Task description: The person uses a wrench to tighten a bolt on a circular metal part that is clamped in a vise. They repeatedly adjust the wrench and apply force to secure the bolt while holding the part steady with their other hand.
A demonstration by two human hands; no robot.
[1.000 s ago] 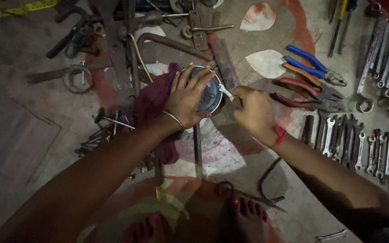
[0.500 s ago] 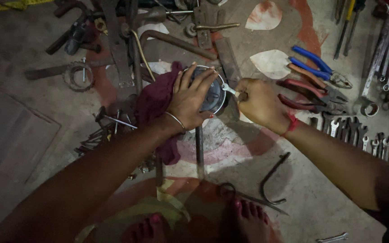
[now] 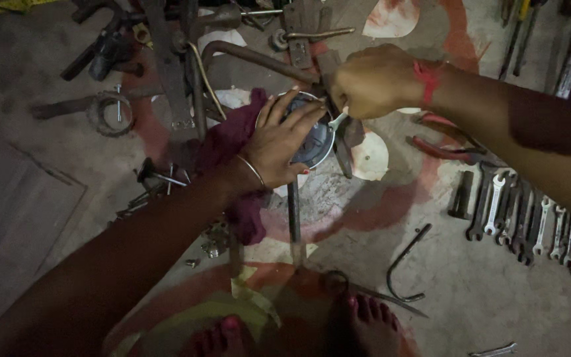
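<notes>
Left hand [image 3: 284, 142] lies spread flat on the round grey metal part [image 3: 313, 139]; right hand [image 3: 373, 80], fisted on a small silver tool [image 3: 337, 120], sits at the part's upper-right rim, tool angled down-left.

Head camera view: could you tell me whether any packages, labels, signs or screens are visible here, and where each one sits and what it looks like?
No packages, labels, signs or screens show.
Left hand: rests on a round metal part over a dark red cloth.
Right hand: grips a small light-tipped tool at the part's rim.
Row of wrenches: on the floor at right, grey metal.
</notes>
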